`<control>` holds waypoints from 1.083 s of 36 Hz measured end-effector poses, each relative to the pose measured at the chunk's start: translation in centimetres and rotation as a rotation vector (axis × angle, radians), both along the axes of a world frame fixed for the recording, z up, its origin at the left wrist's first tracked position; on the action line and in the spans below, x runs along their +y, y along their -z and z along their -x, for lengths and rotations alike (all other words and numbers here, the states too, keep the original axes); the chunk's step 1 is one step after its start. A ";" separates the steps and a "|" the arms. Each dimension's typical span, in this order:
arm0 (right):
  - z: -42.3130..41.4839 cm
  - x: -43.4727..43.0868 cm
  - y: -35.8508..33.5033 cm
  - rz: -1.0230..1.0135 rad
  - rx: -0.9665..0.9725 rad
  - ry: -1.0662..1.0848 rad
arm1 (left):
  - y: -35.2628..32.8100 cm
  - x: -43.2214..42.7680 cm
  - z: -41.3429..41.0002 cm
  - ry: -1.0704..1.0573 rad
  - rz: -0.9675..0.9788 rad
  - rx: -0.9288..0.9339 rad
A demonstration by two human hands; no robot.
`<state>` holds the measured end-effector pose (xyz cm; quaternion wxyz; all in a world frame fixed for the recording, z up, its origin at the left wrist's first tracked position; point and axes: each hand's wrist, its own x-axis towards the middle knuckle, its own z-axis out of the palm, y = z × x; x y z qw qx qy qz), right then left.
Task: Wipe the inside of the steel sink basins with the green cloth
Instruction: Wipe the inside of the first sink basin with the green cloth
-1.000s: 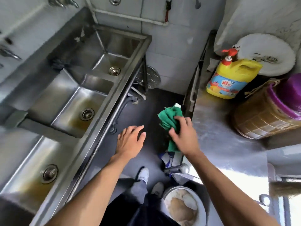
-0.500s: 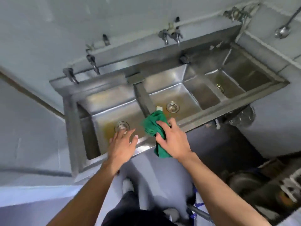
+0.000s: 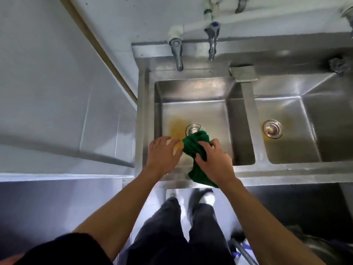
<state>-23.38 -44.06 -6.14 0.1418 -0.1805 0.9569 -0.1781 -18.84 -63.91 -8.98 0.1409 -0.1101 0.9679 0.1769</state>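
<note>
Over the left basin (image 3: 193, 111), the right hand (image 3: 214, 161) is bunching the green cloth (image 3: 194, 146) — soft, light, probably best gripped mid-wad — while the left hand (image 3: 164, 153) is hovering open-fingered.

Left hand (image 3: 162, 155) open, fingers spread; right hand (image 3: 215, 163) curled round the green cloth (image 3: 193, 144); both forearms extended.

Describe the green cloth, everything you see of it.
The green cloth is dark green, soft and bunched into folds. The right hand grips its middle. One end hides the edge of the drain in the left basin; the other hangs below the wrist across the front rim. The left hand is beside it.
</note>
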 end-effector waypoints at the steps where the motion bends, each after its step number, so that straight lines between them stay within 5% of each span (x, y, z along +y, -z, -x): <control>1: 0.5 0.0 0.8 0.013 -0.007 0.000 | 0.4 -0.2 0.6 0.005 0.009 -0.013; 23: 16.0 4.6 20.2 -0.035 -0.272 0.319 | 9.2 -7.2 7.6 0.359 0.475 -0.110; 39: 17.3 3.5 28.2 -0.254 -0.254 0.220 | 10.5 -8.3 7.3 0.401 0.482 -0.121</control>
